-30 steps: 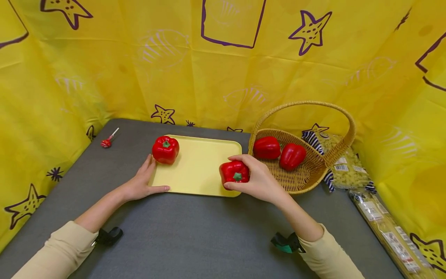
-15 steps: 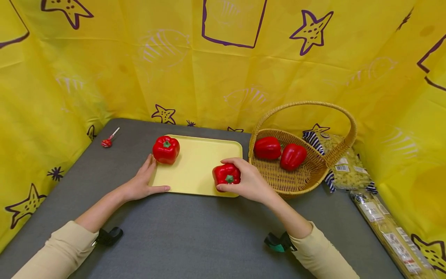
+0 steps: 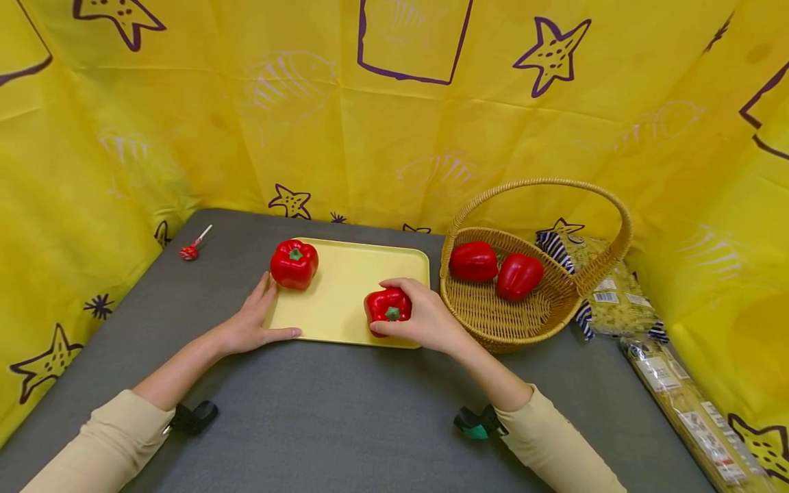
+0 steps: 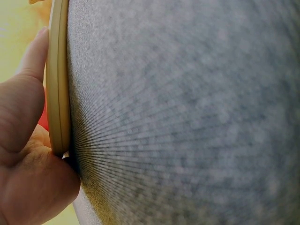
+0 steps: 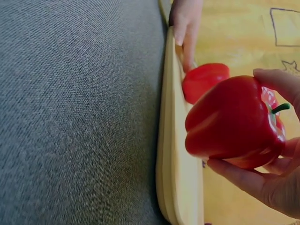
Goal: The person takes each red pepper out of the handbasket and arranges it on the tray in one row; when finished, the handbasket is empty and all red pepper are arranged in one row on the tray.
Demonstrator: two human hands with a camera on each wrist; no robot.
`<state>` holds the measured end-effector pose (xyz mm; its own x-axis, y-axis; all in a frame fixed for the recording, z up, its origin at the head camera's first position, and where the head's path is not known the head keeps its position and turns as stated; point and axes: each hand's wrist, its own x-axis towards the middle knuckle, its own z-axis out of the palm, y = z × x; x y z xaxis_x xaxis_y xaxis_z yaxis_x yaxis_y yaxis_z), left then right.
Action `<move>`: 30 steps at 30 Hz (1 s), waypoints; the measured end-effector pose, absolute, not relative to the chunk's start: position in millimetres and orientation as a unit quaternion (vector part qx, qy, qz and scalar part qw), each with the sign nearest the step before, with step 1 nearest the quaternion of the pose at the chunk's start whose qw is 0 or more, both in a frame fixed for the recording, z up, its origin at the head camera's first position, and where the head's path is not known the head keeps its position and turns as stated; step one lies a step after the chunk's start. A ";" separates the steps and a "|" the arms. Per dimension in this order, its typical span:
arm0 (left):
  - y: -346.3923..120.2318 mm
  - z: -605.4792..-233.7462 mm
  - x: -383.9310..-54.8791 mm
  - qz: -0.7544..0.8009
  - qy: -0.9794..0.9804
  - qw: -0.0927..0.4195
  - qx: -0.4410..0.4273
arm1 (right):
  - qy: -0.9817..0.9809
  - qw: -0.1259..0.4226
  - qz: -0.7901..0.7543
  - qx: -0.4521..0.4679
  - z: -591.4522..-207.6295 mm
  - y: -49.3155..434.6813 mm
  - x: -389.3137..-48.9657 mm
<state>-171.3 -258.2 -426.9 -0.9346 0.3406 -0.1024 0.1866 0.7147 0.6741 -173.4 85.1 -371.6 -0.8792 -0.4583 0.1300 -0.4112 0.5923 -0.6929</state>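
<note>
My right hand (image 3: 425,320) grips a red bell pepper (image 3: 388,306) with a green stem, thumb and fingers on opposite sides. In the right wrist view this bell pepper (image 5: 234,124) shows close over the pale yellow tray (image 5: 168,173). A second red bell pepper (image 3: 294,264) stands at the left end of the tray (image 3: 345,274), stem up. Spread around the tray's front left corner, my left hand (image 3: 249,325) touches it, its thumb along the front edge. The left wrist view shows the thumb (image 4: 33,61) against the tray's rim (image 4: 58,84).
Right of the tray stands a wicker basket (image 3: 524,327) with a tall handle, two red bell peppers (image 3: 520,276) inside. Beyond it lie a patterned bag (image 3: 607,291) and a long clear packet (image 3: 684,411). A lollipop (image 3: 190,252) lies at the left. Yellow cloth (image 3: 394,123) surrounds the grey table (image 3: 345,424).
My right hand has carried its bell pepper leftward over the tray, from the right end toward the middle. The left hand has stayed at the tray's corner.
</note>
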 end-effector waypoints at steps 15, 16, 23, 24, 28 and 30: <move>-256.2 -429.9 -172.1 0.344 0.922 0.087 0.156 | 0.888 0.046 -0.397 -0.229 -378.1 52.4 -189.6; -256.3 -429.9 -172.3 0.345 0.922 0.088 0.156 | 0.889 0.044 -0.394 -0.230 -378.0 50.6 -190.5; -258.1 -428.1 -172.5 0.346 0.921 0.095 0.149 | 0.896 0.048 -0.384 -0.218 -376.9 39.7 -197.5; -258.2 -427.9 -172.4 0.347 0.921 0.097 0.148 | 0.896 0.051 -0.386 -0.214 -376.6 38.4 -198.5; -258.8 -428.1 -171.6 0.352 0.919 0.100 0.147 | 0.898 0.060 -0.384 -0.205 -375.5 33.0 -203.3; -259.2 -428.5 -171.7 0.350 0.920 0.100 0.146 | 0.899 0.061 -0.384 -0.204 -375.1 30.1 -205.6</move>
